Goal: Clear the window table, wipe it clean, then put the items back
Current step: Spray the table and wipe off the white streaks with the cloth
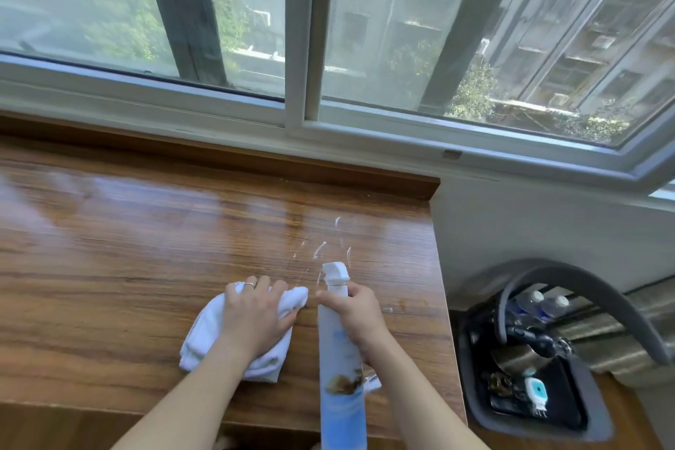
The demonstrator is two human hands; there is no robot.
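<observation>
1. Progress is judged as mid-task: the desk (109,267) has been cleared, wiping is in hand, and the items are not yet put back.
2. One spray bottle (341,358) is grasped at its neck by the right hand (359,310), near the desk's right front corner.
3. One white cloth (215,332) is pressed flat under the left hand (255,318), fingers curled over its far fold, near the front edge.
4. Several white streaks of cleaner (321,248) are seen beyond the nozzle, unwiped.
5. One dark bin (591,431) of removed items is seen off the right edge.
</observation>
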